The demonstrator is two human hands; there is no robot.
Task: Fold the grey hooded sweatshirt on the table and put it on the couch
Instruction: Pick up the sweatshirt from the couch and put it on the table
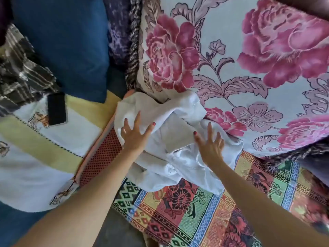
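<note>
Sweatshirt [178,139]: lies in a loose bundle on the couch seat, on the patterned woven cover [204,211], its far edge pushed up against the big rose-printed cushion [240,59].
Left hand [135,132]: fingers straight and spread, palm flat on the bundle's left part, holding nothing; probably pressing the cloth down so that the fold does not spring open.
Right hand [211,141]: likewise wide and flat on the right part, near the cushion's lower edge; it reads as patting or steadying, not gripping.
Look of the garment: very pale here, almost white in this light, with one greyer flat panel showing between the two hands; the folds are soft and uneven (a hood cannot be picked out), and a lower flap hangs toward the near edge of the seat.
Stage: placing looks nearly done, the bundle merely being settled.
Nearby: a dark phone [57,108] lies on the cream and white cloth [44,157] at the left, well apart from the sweatshirt.
</note>
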